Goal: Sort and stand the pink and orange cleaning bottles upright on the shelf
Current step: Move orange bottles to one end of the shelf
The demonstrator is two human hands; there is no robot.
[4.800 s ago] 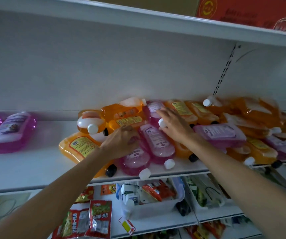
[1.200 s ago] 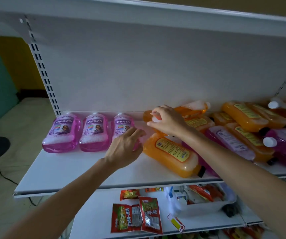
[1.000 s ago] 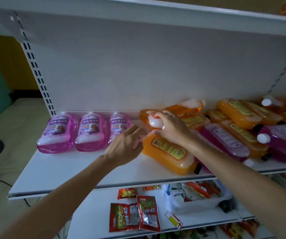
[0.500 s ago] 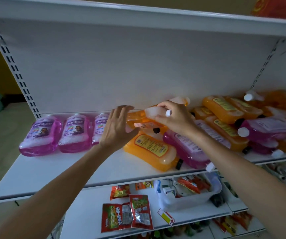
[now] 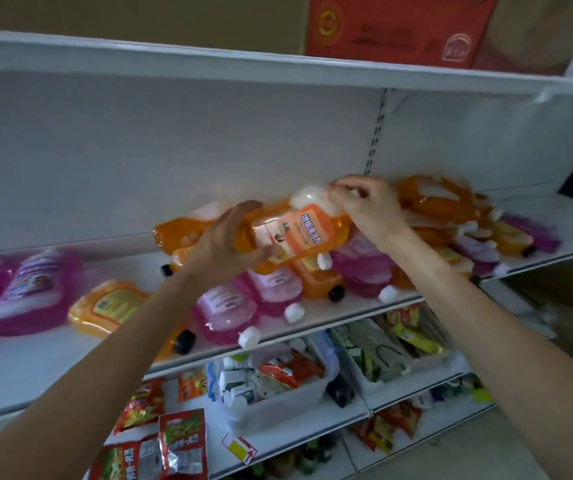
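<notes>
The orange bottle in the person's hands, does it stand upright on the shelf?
No, the left hand and right hand hold the orange bottle sideways above the shelf.

A brown cardboard box and a red printed carton stand side by side on the top board. A slotted upright rail runs down the white back panel. On the lower shelf, a clear plastic bin holds mixed packets; a second bin stands just right of it, with a black object between them. Red-and-green snack packets lie to the left. A yellow-and-white price tag sits at the shelf's front edge.
</notes>
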